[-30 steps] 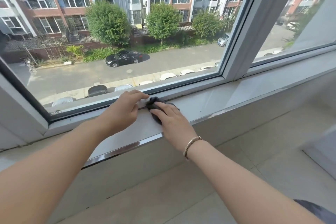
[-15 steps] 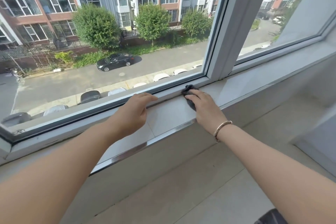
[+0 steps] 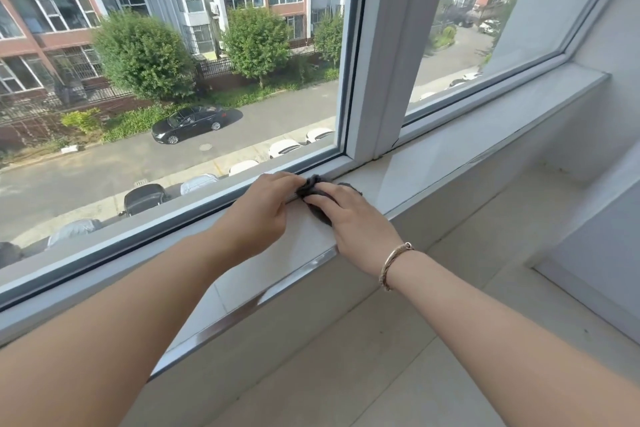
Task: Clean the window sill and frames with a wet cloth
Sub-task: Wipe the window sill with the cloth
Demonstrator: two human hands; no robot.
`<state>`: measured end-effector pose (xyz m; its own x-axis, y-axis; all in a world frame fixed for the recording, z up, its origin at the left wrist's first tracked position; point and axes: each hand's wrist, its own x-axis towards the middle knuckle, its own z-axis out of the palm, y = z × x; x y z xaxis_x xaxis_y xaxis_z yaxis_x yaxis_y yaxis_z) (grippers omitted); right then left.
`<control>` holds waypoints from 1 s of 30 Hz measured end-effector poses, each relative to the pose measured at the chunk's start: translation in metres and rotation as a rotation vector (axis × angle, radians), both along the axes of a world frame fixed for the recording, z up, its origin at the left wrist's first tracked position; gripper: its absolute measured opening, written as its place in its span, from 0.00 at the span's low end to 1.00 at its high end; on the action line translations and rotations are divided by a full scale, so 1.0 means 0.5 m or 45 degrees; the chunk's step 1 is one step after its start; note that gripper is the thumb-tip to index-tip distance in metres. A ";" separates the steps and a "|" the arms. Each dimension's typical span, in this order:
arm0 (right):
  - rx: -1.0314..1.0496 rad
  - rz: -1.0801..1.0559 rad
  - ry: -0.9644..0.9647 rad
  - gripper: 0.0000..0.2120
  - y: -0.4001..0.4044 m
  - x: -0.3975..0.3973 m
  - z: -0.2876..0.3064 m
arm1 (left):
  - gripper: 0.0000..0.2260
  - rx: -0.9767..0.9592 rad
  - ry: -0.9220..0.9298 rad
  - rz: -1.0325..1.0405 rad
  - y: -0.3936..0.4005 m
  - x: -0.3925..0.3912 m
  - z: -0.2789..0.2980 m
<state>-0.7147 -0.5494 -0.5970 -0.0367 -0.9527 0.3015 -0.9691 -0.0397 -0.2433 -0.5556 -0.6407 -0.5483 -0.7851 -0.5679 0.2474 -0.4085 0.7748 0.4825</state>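
Note:
A small dark grey cloth lies bunched on the white window sill, against the bottom window frame just left of the upright post. My right hand lies over the cloth with its fingers curled onto it, and cloth shows beyond the fingertips and under the palm. The curled fingers and thumb of my left hand meet the cloth's left end and seem to pinch it. Most of the cloth is hidden under the two hands.
A shiny metal strip runs along the sill's front edge, with a pale tiled ledge below it. The sill continues right to a corner by a white wall. Street, cars and trees show through the glass.
My right hand slid the cloth right along the frame toward the post, then came back a little. My left hand followed along the frame and now meets the cloth.

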 end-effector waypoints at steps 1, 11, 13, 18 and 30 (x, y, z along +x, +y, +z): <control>0.015 -0.040 0.018 0.27 0.002 -0.024 0.005 | 0.23 0.001 -0.011 0.007 -0.003 -0.007 -0.003; 0.222 -0.377 -0.009 0.31 -0.001 -0.148 0.037 | 0.28 -0.001 -0.010 -0.044 -0.024 -0.037 -0.038; 0.147 -0.243 0.007 0.31 0.011 -0.094 0.035 | 0.28 -0.022 0.016 -0.041 -0.019 -0.037 -0.047; 0.060 0.050 -0.028 0.28 0.022 -0.001 0.009 | 0.27 -0.041 0.031 -0.075 -0.034 -0.041 -0.048; 0.152 -0.428 0.019 0.32 0.027 -0.174 0.032 | 0.32 -0.028 -0.008 -0.056 -0.028 -0.040 -0.048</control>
<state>-0.8015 -0.5360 -0.5812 -0.3503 -0.9169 0.1913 -0.9267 0.3096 -0.2128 -0.5757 -0.6545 -0.5725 -0.8109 -0.5270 0.2543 -0.3767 0.8027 0.4624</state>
